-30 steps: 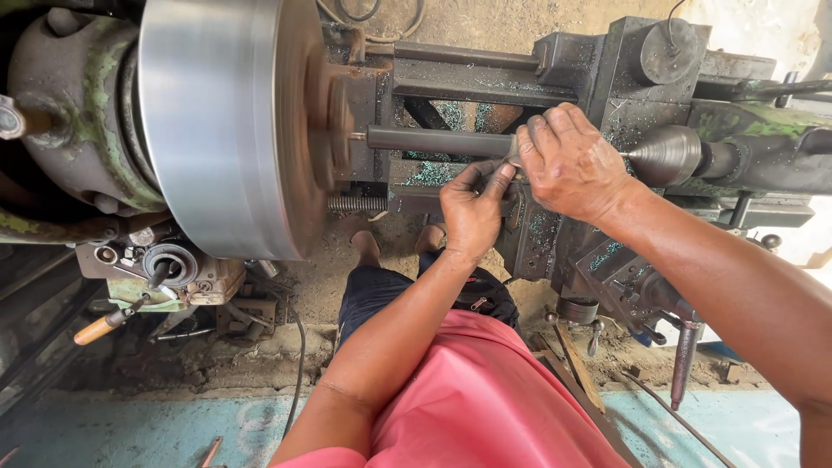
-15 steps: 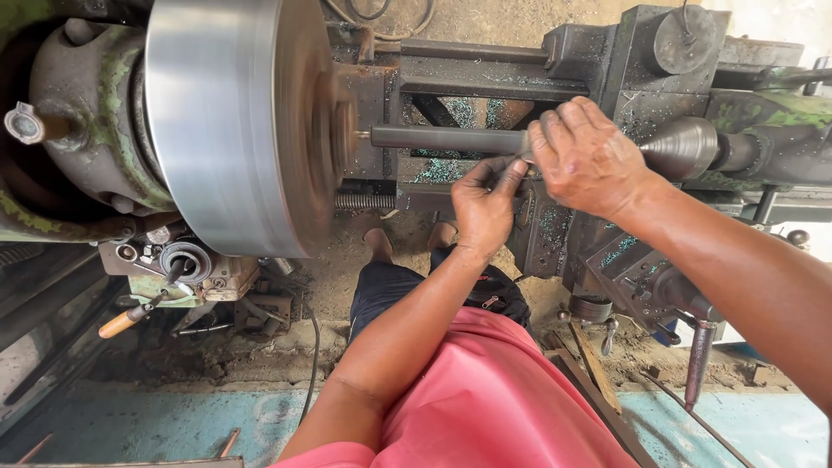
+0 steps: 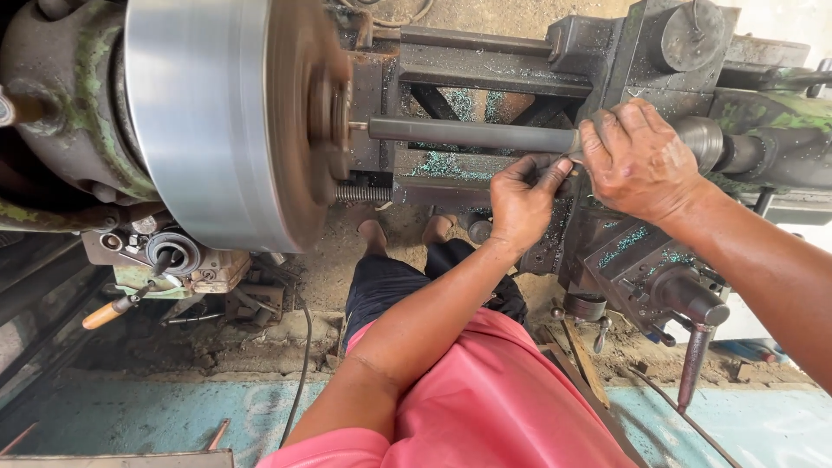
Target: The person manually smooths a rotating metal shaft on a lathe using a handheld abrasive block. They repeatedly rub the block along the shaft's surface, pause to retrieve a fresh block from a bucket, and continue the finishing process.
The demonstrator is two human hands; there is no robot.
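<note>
At the lathe, a dark steel bar [image 3: 468, 134] (held in the blurred chuck [image 3: 251, 121]) was pinched underneath by the left hand [image 3: 524, 204] and gripped from above by the right hand [image 3: 637, 160].

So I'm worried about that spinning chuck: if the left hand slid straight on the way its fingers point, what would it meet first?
The left hand points its fingers up at the dark rod, which it already touches at the right end. Straight on, it would likely meet the rod, not the blurred chuck further left; depth is uncertain.
</note>
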